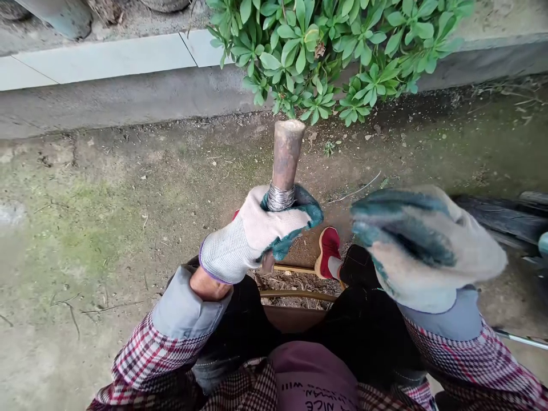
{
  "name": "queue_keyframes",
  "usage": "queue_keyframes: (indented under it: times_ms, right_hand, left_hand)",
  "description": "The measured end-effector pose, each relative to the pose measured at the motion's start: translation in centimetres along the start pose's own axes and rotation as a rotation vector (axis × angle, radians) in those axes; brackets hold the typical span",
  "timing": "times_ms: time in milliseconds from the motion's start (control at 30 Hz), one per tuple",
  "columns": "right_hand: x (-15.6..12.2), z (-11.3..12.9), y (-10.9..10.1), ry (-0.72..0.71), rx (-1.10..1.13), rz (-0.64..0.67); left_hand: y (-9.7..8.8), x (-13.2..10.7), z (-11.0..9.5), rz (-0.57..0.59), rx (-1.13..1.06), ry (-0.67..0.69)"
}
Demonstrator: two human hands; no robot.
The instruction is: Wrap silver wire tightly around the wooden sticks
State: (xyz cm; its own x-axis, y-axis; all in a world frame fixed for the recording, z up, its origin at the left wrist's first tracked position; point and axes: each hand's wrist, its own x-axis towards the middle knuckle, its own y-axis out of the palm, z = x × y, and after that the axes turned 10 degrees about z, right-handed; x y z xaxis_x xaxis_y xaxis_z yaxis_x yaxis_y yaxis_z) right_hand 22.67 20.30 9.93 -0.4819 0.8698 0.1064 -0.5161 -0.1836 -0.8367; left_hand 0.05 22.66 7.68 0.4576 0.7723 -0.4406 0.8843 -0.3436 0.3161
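My left hand, in a white knit glove with a teal palm, is wrapped round a thick wooden tool handle that stands upright between my legs. A band of coiled wire rings the handle just above my fist. My right hand, in the same kind of glove, hangs free to the right of the handle, smeared by motion, with fingers partly curled and nothing in them. Below the fist the handle runs down toward a basket holding dry debris. A red shoe shows beside it.
A leafy green plant spills over a concrete kerb straight ahead. Mossy packed dirt spreads to the left. Dark objects lie at the right edge, and a thin metal rod pokes out below them.
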Motion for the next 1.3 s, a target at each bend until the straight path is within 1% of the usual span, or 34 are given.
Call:
queue_keyframes:
  times_ms: [33, 67, 100, 167, 267, 367, 433, 533, 600, 667, 767, 867, 933, 1033, 1100, 1200, 1300]
  right_hand:
    - [-0.2, 0.0, -0.3, -0.074, -0.061, 0.020]
    - [-0.2, 0.0, -0.5, -0.112, -0.091, 0.006]
    - [-0.2, 0.0, -0.6, -0.118, -0.105, -0.013]
    - [0.1, -0.1, -0.3, -0.060, -0.119, 0.013]
    - [0.6, -0.1, 0.6, 0.020, -0.057, 0.036]
    - [0.7, 0.0, 1.2, 0.021, 0.039, -0.010]
    - [0.7, 0.0, 1.5, 0.014, 0.129, -0.047]
    - [0.6, 0.3, 1.7, 0.044, 0.256, -0.021]
    - [0.7, 0.5, 1.6, 0.072, 0.283, 0.002]
    - [0.7, 0.8, 1.4, 0.076, 0.246, 0.002]
    - [0.8, 1.1, 1.0, 0.054, 0.129, 0.023]
    - [1.0, 0.8, 0.8, -0.023, 0.010, 0.041]
    - [1.1, 0.4, 0.9, -0.093, -0.068, 0.052]
    - [1.3, -0.1, 1.0, -0.102, -0.157, 0.121]
    - [1.4, -0.1, 1.2, -0.088, -0.188, 0.139]
    - [1.6, 0.5, 1.7, -0.077, -0.182, 0.106]
    - [1.9, 0.8, 2.4, -0.008, -0.145, 0.107]
  left_hand:
    - [-0.1, 0.0, 0.0, 0.017, -0.038, -0.012]
    - [-0.1, 0.1, 0.1, 0.036, -0.073, -0.021]
    - [-0.1, 0.1, 0.1, 0.056, -0.103, -0.031]
    - [0.0, 0.0, 0.3, 0.092, -0.140, -0.055]
    - [0.2, -0.1, 0.5, 0.104, -0.163, -0.074]
    - [0.2, 0.0, 0.5, 0.094, -0.131, -0.053]
    - [0.0, 0.1, 0.3, 0.130, -0.079, -0.048]
    - [-0.3, 0.0, -0.1, 0.191, -0.018, -0.036]
    - [-0.3, -0.2, -0.2, 0.185, 0.002, -0.013]
    - [-0.3, -0.5, -0.2, 0.148, 0.021, 0.011]
    - [-0.1, -0.6, 0.0, 0.084, 0.054, 0.051]
    - [0.0, -0.4, 0.1, 0.037, 0.121, 0.089]
    - [0.1, -0.2, 0.0, -0.005, 0.187, 0.095]
    - [0.3, 0.0, -0.1, -0.048, 0.260, 0.070]
    - [0.4, 0.2, 0.0, -0.031, 0.236, 0.034]
    - [0.5, 0.5, 0.7, 0.051, 0.080, -0.004]
    - [0.5, 0.8, 1.5, 0.098, -0.057, -0.001]
